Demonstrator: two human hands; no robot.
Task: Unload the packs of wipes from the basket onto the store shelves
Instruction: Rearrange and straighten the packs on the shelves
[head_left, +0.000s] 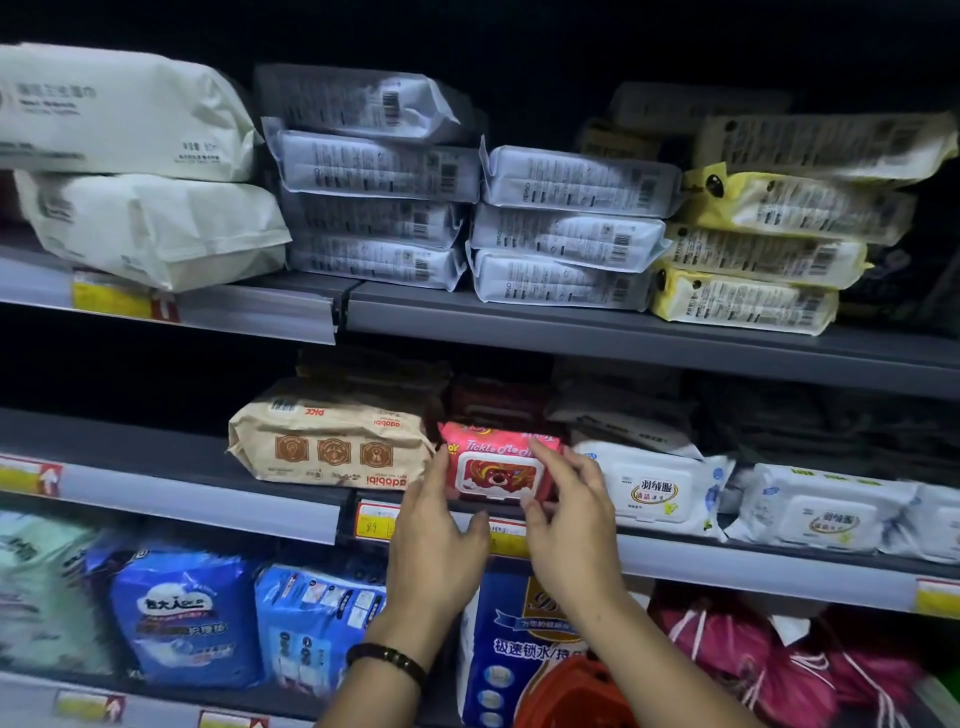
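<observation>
A small pink-red pack of wipes (497, 467) with a bear on its lid sits at the front of the middle shelf (208, 499), between a tan pack (332, 441) and a white pack (654, 488). My left hand (434, 540) touches the pink pack's left end with fingers spread. My right hand (569, 514) rests fingertips on its right end and top edge. Neither hand has closed around it. The red basket's rim (571, 696) shows at the bottom, under my right forearm; its contents are hidden.
The upper shelf (623, 332) carries stacks of white, grey and yellow wipe packs. More white lidded packs (826, 514) fill the middle shelf's right. The bottom shelf holds blue diaper bags (182, 618) and pink drawstring bags (753, 654). Yellow price tags line the shelf edges.
</observation>
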